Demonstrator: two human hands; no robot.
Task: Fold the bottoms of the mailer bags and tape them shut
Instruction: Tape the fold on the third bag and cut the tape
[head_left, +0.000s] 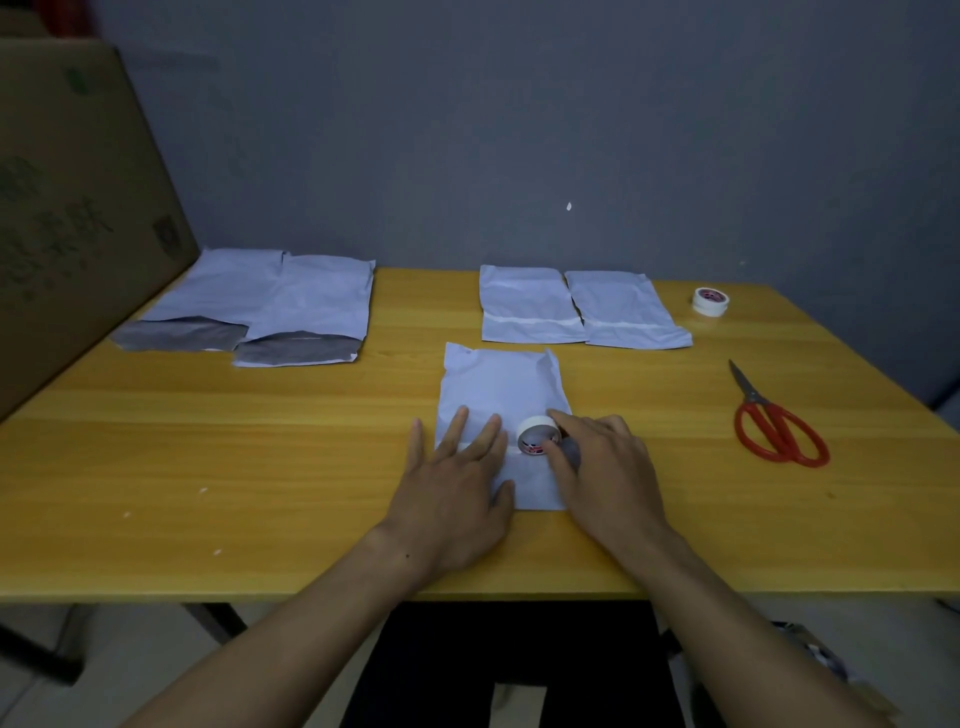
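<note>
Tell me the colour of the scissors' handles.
Red. The scissors lie on the right of the table, clearest in the head view.

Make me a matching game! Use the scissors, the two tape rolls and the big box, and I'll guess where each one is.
Things:
1. red scissors
2. held tape roll
3. spare tape roll
4. cardboard box

Places:
A. far right corner of the table
B. far left of the view
C. right side of the table, lying flat, alone
D. on the nearest mailer bag, gripped by the right hand

Pairs: 1-C, 2-D, 3-A, 4-B.
</note>
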